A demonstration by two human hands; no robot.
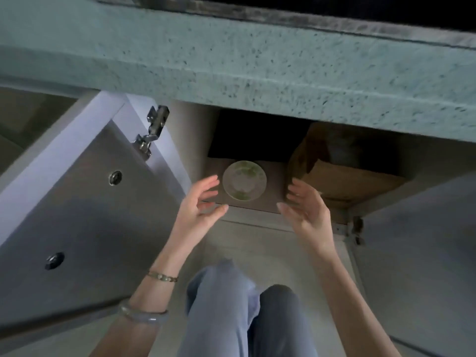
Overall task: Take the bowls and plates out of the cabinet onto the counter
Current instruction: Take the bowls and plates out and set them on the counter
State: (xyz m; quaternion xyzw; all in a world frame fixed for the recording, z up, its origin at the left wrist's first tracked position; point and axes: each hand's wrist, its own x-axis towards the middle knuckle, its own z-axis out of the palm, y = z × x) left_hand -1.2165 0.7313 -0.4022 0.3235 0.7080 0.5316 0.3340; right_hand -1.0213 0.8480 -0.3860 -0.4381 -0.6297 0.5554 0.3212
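A round white plate with a green pattern (pixel 244 180) lies on the shelf (pixel 273 188) of the open cabinet under the counter (pixel 257 63). My left hand (pixel 199 204) is held just left of the plate with spread, relaxed fingers and holds nothing. My right hand (pixel 306 210) is held to the right of the plate, fingers also spread and empty. Neither hand touches the plate. The back of the cabinet is dark, and what stands there is hidden.
The left cabinet door (pixel 85 197) stands open with its hinge (pixel 152 131) showing. The right door (pixel 422 240) is open too. A brown paper bag (pixel 342 173) fills the shelf's right side. My knees (pixel 244 305) are below the hands.
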